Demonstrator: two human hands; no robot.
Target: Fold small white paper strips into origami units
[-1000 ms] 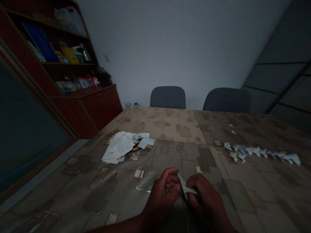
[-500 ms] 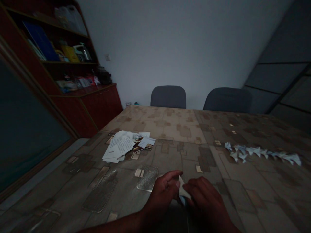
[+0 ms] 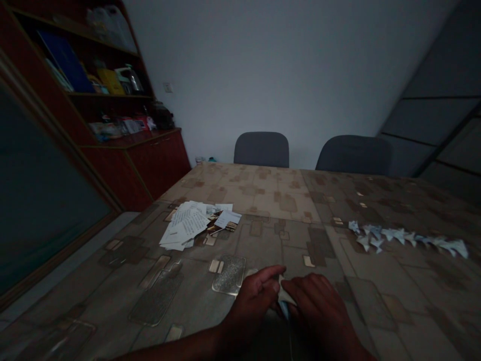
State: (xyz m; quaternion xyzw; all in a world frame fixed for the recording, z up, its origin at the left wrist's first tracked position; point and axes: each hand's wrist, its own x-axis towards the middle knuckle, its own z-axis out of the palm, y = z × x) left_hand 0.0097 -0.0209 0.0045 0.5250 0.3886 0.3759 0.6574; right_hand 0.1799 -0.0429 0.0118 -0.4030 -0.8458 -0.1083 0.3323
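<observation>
Close to the table's near edge, a small folded piece of paper (image 3: 287, 295), pale with a bluish lower part, is pinched between both hands. My left hand (image 3: 259, 296) grips its left side with thumb and index finger. From the right, the bent fingers of my right hand (image 3: 317, 303) press on the paper's other side and hide part of it. Ahead on the left lies a loose pile of printed paper sheets (image 3: 186, 225). Several folded paper shapes (image 3: 398, 235) with pointed tips stand in an uneven row on the right.
A patterned cloth covers the table (image 3: 278, 193). Two grey chairs (image 3: 261, 149) stand behind its far edge. At the back left is a red-brown cabinet (image 3: 158, 160) with shelves of household items. A sliding panel (image 3: 417, 118) rises at the far right.
The view has shifted very slightly. My fingers have moved a little on the folded paper, and both hands still hold it in nearly the same place.
</observation>
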